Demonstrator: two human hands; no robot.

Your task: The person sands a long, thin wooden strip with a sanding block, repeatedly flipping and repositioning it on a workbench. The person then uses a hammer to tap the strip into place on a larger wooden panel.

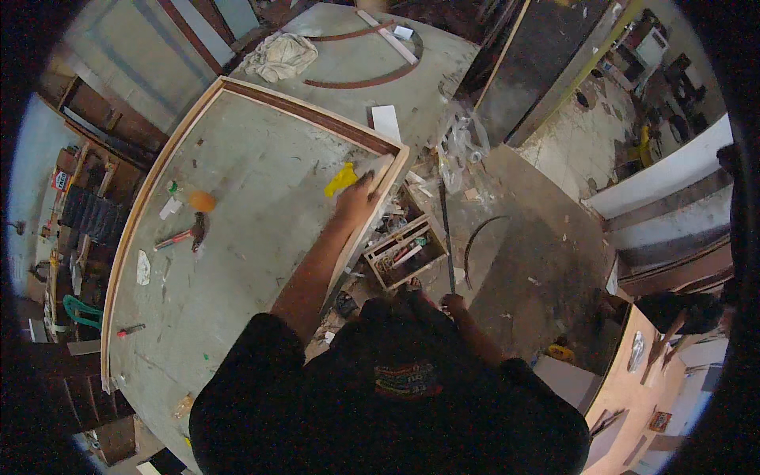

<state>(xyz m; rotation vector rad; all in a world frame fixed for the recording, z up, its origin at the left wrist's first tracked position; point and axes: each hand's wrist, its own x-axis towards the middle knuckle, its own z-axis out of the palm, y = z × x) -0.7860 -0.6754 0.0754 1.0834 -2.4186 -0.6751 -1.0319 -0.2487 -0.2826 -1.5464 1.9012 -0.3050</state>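
Note:
My left hand [356, 199] lies at the right side of a large wooden frame [313, 115] on the grey-green tabletop [253, 229]. Its fingertips reach toward the wood, but they are too dark and blurred to show a grip. A crumpled yellow piece [341, 180], like cloth or plastic, is just beside that hand. Low at my right side, my right hand [454, 305] is closed around the near end of a long, thin dark rod [446, 229], which stretches away from me. A hammer [187, 235] lies inside the frame, next to an orange round thing [202, 201].
A wooden tool box [406, 252] with loose pieces stands right of the table. Clear plastic [463, 146] and a curved dark strip [473, 241] lie on the floor. Farther back are a pale cloth [281, 57] and a curved wooden piece [368, 81]. Shelves [83, 222] line the left.

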